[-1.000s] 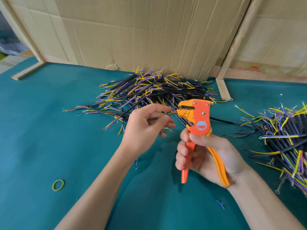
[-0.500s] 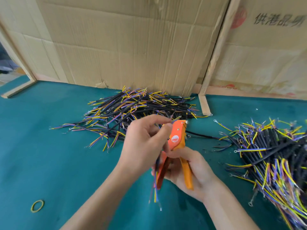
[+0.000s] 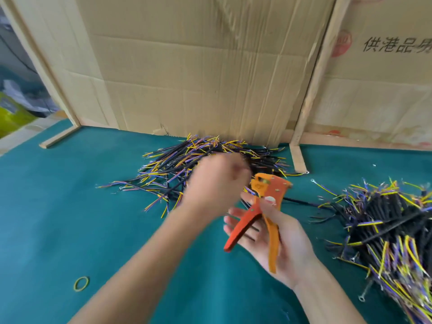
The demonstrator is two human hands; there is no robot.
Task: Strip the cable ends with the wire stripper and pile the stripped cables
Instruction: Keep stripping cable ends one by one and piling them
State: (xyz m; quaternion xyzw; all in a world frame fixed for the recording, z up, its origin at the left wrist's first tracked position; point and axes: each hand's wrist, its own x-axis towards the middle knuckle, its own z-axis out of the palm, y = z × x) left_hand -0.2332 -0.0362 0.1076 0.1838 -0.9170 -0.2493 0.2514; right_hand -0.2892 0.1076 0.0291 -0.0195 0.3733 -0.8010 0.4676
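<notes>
My right hand grips the orange wire stripper above the green tabletop; my blurred left hand, grip unclear, hovers over the far cable pile.

So taking the wire stripper as the middle of everything: it sits in the right hand above the bench. One cable pile lies behind it and to the left, up against the cardboard wall. A second pile is off to its right. The left hand is just left of it, over the first pile. A rubber band lies well to its left, nearer the front.
</notes>
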